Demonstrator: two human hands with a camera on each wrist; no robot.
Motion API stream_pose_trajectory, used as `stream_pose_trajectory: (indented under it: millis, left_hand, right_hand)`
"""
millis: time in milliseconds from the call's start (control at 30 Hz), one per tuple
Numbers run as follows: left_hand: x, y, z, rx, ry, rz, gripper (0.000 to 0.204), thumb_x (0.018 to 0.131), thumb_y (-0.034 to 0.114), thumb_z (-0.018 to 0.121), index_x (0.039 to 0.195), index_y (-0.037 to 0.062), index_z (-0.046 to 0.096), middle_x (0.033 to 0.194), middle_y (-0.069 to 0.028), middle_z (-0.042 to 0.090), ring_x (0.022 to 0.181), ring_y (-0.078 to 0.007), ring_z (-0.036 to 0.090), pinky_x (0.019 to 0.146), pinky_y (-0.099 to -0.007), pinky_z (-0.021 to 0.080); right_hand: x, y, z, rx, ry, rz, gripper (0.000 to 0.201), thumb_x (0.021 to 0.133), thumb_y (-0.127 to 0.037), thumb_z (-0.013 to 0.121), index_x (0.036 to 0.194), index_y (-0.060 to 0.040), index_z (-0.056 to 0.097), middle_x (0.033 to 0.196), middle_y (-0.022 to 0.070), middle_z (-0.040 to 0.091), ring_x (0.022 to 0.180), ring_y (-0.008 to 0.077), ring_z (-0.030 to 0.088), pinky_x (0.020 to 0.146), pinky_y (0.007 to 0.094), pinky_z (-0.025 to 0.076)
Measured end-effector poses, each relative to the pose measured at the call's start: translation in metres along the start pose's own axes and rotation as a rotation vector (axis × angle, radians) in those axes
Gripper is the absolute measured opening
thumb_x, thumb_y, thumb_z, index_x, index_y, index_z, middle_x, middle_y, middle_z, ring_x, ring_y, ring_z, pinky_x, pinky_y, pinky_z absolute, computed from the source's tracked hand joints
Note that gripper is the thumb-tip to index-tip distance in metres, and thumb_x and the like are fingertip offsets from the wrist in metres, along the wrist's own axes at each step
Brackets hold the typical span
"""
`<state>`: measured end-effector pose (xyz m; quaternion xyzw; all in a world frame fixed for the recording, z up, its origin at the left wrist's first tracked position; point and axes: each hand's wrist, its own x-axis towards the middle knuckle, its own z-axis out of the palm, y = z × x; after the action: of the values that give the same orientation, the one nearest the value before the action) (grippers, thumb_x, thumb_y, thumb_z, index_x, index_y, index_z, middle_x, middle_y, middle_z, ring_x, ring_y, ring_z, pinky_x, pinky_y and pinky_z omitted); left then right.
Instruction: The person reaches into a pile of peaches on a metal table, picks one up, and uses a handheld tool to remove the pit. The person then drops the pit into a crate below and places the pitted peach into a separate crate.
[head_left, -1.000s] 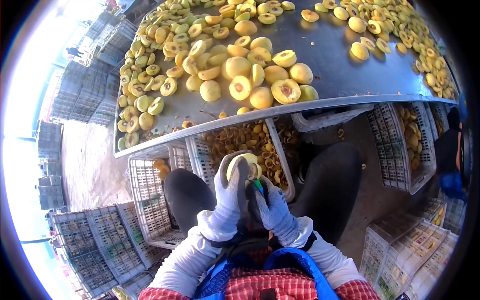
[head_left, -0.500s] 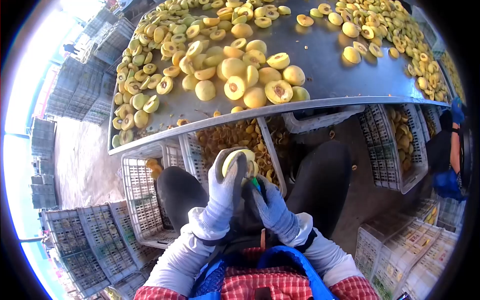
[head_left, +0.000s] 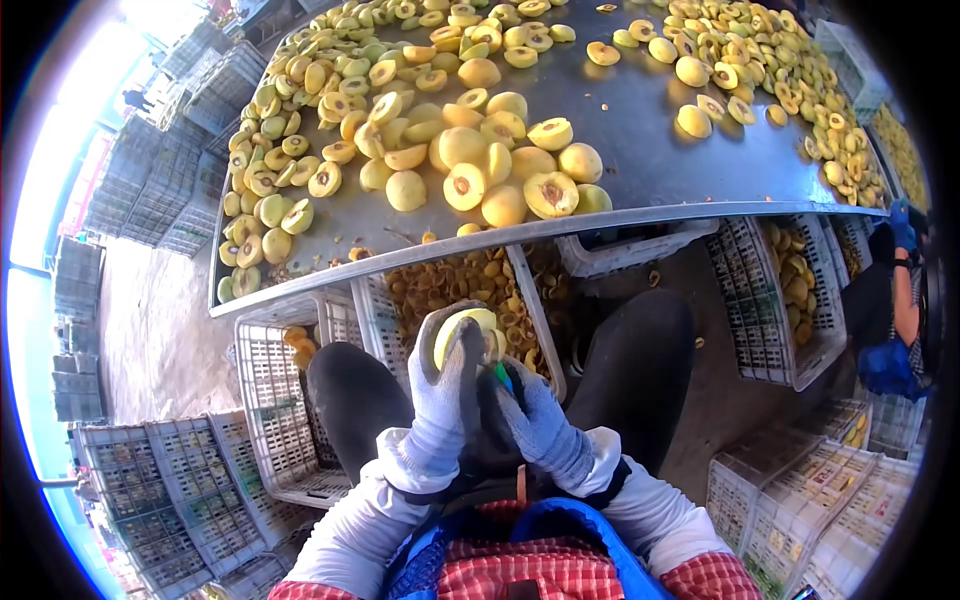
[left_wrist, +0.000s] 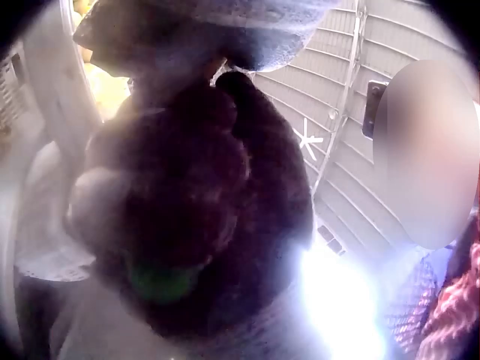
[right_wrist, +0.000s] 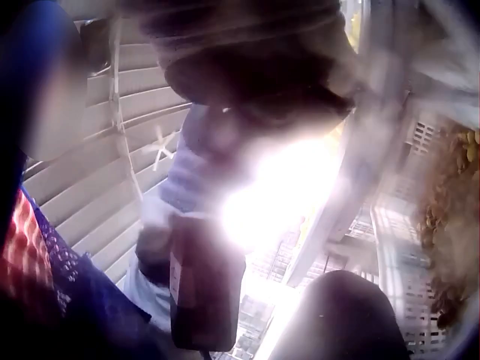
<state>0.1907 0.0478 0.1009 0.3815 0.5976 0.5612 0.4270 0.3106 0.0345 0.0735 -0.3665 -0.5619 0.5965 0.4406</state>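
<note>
In the head view my gloved left hand (head_left: 440, 385) grips a pale yellow peach (head_left: 455, 338), with fingers and thumb wrapped round its sides. My gloved right hand (head_left: 543, 425) is close below and to the right, holding a small tool with a green handle (head_left: 502, 376) against the fruit's near right side. The tool's working end is hidden by the fruit and fingers. Dark gloved fingers fill much of the left wrist view, with a green patch of the tool handle (left_wrist: 161, 283) among them. Glare and shadow obscure the right hand's fingers in the right wrist view.
Ahead is a metal table (head_left: 650, 150) bearing many whole and halved peaches (head_left: 462, 187). Beneath its edge a crate (head_left: 537, 315) holds brown-orange scraps. Other crates stand left (head_left: 290, 400) and right (head_left: 800, 330). Another person (head_left: 890, 310) is at the far right.
The head view has shifted, so the table and crates appear further left and the table edge lower. Both hands stay together at the peach, keeping hold of it and the green-handled tool.
</note>
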Motion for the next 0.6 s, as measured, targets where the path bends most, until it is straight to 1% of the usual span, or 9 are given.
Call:
stream_pose_trajectory:
  millis: [67, 167, 233, 333, 400, 500, 533, 567, 600]
  left_hand:
    - [0.003, -0.005, -0.003, 0.017, -0.053, -0.032, 0.029, 0.091, 0.024, 0.059, 0.107, -0.0006, 0.059, 0.095, -0.007, 0.062, 0.086, -0.0117, 0.057, 0.077, -0.0254, 0.047]
    - [0.014, -0.01, -0.008, 0.084, -0.175, -0.053, 0.024, 0.089, 0.018, 0.061, 0.104, -0.0007, 0.059, 0.09, -0.006, 0.062, 0.082, -0.0105, 0.056, 0.074, -0.0246, 0.046]
    - [0.019, 0.0, -0.01, 0.165, -0.295, -0.076, 0.023, 0.091, 0.016, 0.058, 0.104, -0.0022, 0.059, 0.09, -0.0062, 0.062, 0.083, -0.011, 0.057, 0.076, -0.0243, 0.046]
    - [0.014, -0.005, -0.001, 0.235, -0.153, 0.132, 0.021, 0.088, 0.014, 0.061, 0.102, -0.0014, 0.059, 0.085, -0.0085, 0.063, 0.077, -0.0125, 0.059, 0.071, -0.0264, 0.047]
    - [0.011, -0.006, 0.001, 0.293, -0.104, 0.231, 0.02, 0.086, 0.013, 0.06, 0.1, -0.0016, 0.059, 0.082, -0.0113, 0.064, 0.072, -0.0149, 0.061, 0.067, -0.0292, 0.048]
    - [0.019, -0.007, -0.01, 0.29, -0.26, 0.009, 0.022, 0.087, 0.017, 0.059, 0.098, -0.002, 0.059, 0.082, -0.01, 0.063, 0.074, -0.0145, 0.06, 0.068, -0.0287, 0.048]
    - [0.025, -0.015, -0.019, 0.171, -0.398, -0.057, 0.025, 0.088, 0.02, 0.06, 0.098, -0.0029, 0.059, 0.084, -0.0089, 0.063, 0.077, -0.0139, 0.059, 0.069, -0.0281, 0.047]
    - [0.027, -0.018, -0.023, 0.079, -0.477, -0.25, 0.028, 0.088, 0.022, 0.06, 0.102, -0.0027, 0.059, 0.088, -0.0065, 0.063, 0.08, -0.0121, 0.057, 0.071, -0.0262, 0.047]
    - [0.023, -0.019, -0.021, 0.059, -0.432, -0.184, 0.029, 0.088, 0.023, 0.06, 0.104, -0.002, 0.059, 0.089, -0.0059, 0.062, 0.08, -0.0107, 0.057, 0.071, -0.0252, 0.047]
  right_hand:
    - [0.0, 0.01, -0.004, 0.022, -0.026, -0.005, 0.03, 0.091, -0.021, 0.053, 0.109, 0.0026, 0.052, 0.069, 0.0102, 0.059, 0.059, 0.0161, 0.057, 0.055, 0.0299, 0.045]
    - [-0.005, 0.022, -0.009, 0.17, -0.1, 0.241, 0.025, 0.093, -0.019, 0.052, 0.107, 0.0007, 0.054, 0.073, 0.0066, 0.059, 0.062, 0.0119, 0.056, 0.056, 0.0268, 0.044]
    - [-0.009, 0.023, -0.001, 0.235, 0.015, 0.222, 0.021, 0.094, -0.017, 0.05, 0.106, -0.0001, 0.054, 0.078, 0.0038, 0.058, 0.067, 0.0082, 0.054, 0.057, 0.0239, 0.043]
    - [-0.013, 0.027, 0.007, 0.445, 0.08, 0.255, 0.019, 0.096, -0.015, 0.048, 0.106, -0.0004, 0.055, 0.084, 0.0016, 0.057, 0.073, 0.0055, 0.051, 0.061, 0.0212, 0.043]
    - [-0.016, 0.032, 0.008, 0.368, 0.058, 0.208, 0.018, 0.096, -0.014, 0.048, 0.106, 0.0, 0.055, 0.086, 0.001, 0.056, 0.075, 0.0051, 0.05, 0.063, 0.02, 0.043]
    - [-0.021, 0.044, -0.001, 0.008, -0.049, 0.02, 0.018, 0.096, -0.013, 0.048, 0.106, 0.0003, 0.055, 0.087, 0.0013, 0.056, 0.075, 0.0056, 0.049, 0.064, 0.0186, 0.042]
    - [-0.023, 0.048, -0.003, -0.014, -0.095, -0.033, 0.017, 0.096, -0.013, 0.048, 0.106, 0.0001, 0.055, 0.087, 0.002, 0.056, 0.075, 0.0059, 0.05, 0.064, 0.0183, 0.041]
    - [-0.022, 0.048, -0.001, 0.022, -0.093, -0.047, 0.017, 0.096, -0.014, 0.048, 0.105, -0.0004, 0.055, 0.086, 0.0026, 0.056, 0.073, 0.0064, 0.05, 0.063, 0.0184, 0.041]
    - [-0.021, 0.049, 0.001, 0.058, -0.091, -0.061, 0.017, 0.097, -0.015, 0.048, 0.103, -0.001, 0.055, 0.085, 0.0032, 0.056, 0.071, 0.0069, 0.05, 0.061, 0.0184, 0.041]
